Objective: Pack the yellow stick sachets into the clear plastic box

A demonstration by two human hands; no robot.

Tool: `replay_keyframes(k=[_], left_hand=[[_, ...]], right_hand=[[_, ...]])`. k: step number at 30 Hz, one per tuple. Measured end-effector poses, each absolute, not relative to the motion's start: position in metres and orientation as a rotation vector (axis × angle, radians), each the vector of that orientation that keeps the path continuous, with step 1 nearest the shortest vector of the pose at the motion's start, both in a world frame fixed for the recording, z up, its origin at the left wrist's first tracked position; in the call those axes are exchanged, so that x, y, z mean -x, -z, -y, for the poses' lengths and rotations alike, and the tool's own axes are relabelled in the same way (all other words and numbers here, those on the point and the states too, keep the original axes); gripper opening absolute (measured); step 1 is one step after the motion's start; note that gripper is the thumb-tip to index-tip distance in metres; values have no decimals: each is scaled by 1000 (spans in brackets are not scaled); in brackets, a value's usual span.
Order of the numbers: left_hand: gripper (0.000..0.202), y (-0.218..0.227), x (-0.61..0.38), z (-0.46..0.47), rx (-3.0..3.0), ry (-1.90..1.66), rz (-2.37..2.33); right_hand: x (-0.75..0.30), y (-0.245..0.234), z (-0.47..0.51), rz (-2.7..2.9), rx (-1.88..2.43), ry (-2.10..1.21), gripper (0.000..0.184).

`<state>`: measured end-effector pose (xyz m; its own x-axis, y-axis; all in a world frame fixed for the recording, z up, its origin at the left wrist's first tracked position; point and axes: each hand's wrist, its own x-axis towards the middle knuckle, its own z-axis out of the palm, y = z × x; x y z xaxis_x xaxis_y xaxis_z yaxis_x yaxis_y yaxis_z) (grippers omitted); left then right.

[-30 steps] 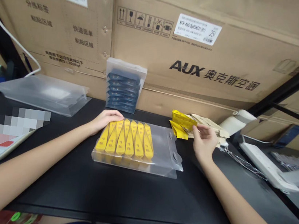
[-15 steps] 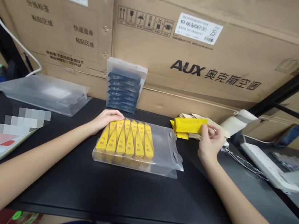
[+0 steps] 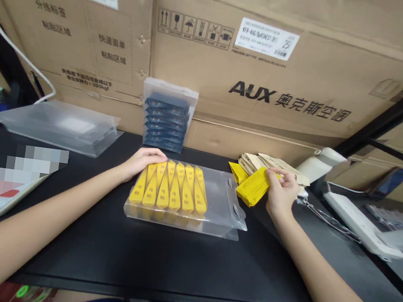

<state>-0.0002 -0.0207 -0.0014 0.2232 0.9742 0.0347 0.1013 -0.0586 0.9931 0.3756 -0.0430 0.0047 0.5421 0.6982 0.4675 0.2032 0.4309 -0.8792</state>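
Observation:
A clear plastic box (image 3: 220,208) lies flat on the black table, holding a row of several yellow sachets (image 3: 169,190). My left hand (image 3: 143,160) rests on the box's far left corner, fingers curled over its edge. My right hand (image 3: 282,194) pinches one yellow sachet (image 3: 254,186) tilted just right of the box's open end. Another yellow sachet (image 3: 237,171) lies on the table behind it, beside a stack of tan sachets (image 3: 259,161).
An upright clear box of dark blue sachets (image 3: 166,115) leans against large cardboard cartons (image 3: 257,64). Empty clear boxes (image 3: 60,125) lie at the back left. A white bottle (image 3: 320,164) and a white power strip (image 3: 360,224) sit at the right.
My right hand lifted a yellow sachet off the pile, then swung it down and left toward the box's open end. My left hand stayed put.

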Motion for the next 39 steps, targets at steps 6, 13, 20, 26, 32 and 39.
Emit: replay_keyframes(k=[6,13,20,26,32,39], left_hand=[[24,0,-1,21,-1394,-1023,-1100],[24,0,-1,22,-1402,-1022,-1112],[24,1,-1,21,-1408,-1029,-1106],[24,0,-1,21,-1403,-1028,-1103],[24,2,0,20,-1402,-1031,-1104],[23,0,-1,22,-1411,-1037,-1113]], right_hand=[[-382,-2,40,1002,1219,-551,9],[-383,1,38,1053,1245,-763,8],[-383,0,38,1002,1212,-839,13],[-374,2,41,987,1246,-962,15],[-372,-3,43,974,1314,-1076,16],[-374,-16,48,962,1362,-1105,6]])
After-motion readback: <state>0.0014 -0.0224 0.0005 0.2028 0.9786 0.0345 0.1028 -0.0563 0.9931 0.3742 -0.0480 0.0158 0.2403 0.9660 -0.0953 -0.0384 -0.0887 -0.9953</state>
